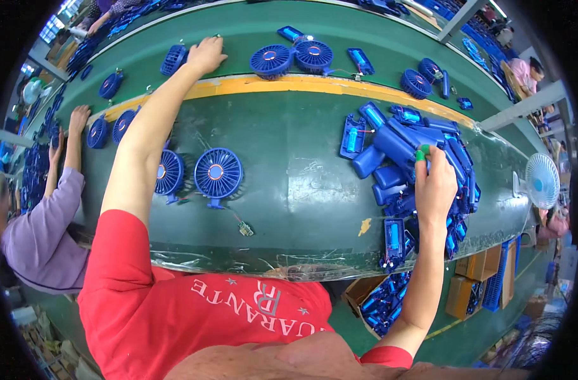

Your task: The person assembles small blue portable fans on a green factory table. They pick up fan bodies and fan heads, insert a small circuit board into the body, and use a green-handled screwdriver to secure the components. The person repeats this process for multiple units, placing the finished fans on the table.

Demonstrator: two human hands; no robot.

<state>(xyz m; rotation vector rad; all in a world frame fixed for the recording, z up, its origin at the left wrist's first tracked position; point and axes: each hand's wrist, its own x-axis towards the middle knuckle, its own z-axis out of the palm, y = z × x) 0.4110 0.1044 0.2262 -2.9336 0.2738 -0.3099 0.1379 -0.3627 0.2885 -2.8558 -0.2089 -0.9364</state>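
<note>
- And out at the far left goes the left hand (206,56), over the green conveyor belt (238,33), just beside a blue fan head (173,59); whether its fingers are clamped on anything, I can't tell.
- Across to the right: the right hand (438,183), green covers on its thumb and forefinger, those tips close together over the pile of blue handle shells (388,144). Holding one or merely touching? Too hard to call.
- Near left on the green table (289,133), two fan heads lie side by side: a nearer-centre one (218,173) and its neighbour (168,172), partly behind the left forearm.
- Look there, a small circuit board (245,228) on a thin wire below the nearer-centre one, lying bare, no shell around it.
- What looks done: batteries sit in several shells, such as the open shell (393,237) at the near edge of the pile, and the fan heads on the table look complete in themselves.
- What looks left: nearly everything else, I'd judge; no fan head on this table is seated in a handle, and the pile is large.
- More waiting along the far side: paired fan heads (271,61) on the belt, with a battery-filled shell (360,61) to their right.
</note>
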